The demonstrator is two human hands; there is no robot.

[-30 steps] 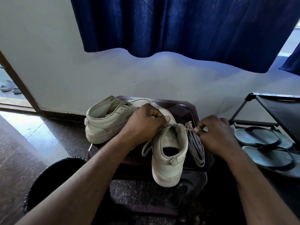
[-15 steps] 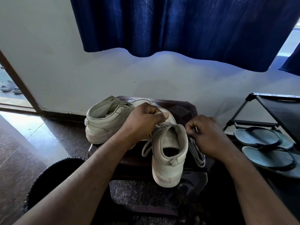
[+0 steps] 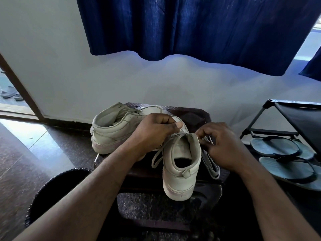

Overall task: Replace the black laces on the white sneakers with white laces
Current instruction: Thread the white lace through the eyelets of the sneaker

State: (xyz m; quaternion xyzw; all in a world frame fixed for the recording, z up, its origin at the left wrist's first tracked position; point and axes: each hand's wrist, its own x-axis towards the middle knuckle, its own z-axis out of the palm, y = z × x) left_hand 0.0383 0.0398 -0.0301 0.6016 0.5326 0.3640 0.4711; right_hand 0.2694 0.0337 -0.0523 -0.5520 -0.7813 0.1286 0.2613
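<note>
1 white sneaker stands at the table's near edge, its heel overhanging. The left hand has a closed grip on the white lace above the tongue; the right hand pinches it beside the right collar. The 2nd sneaker lies at the left edge.

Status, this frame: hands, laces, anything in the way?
Left hand pinching white lace at near sneaker collar. Right hand pinching lace, opposite side. Nothing blocking.
</note>
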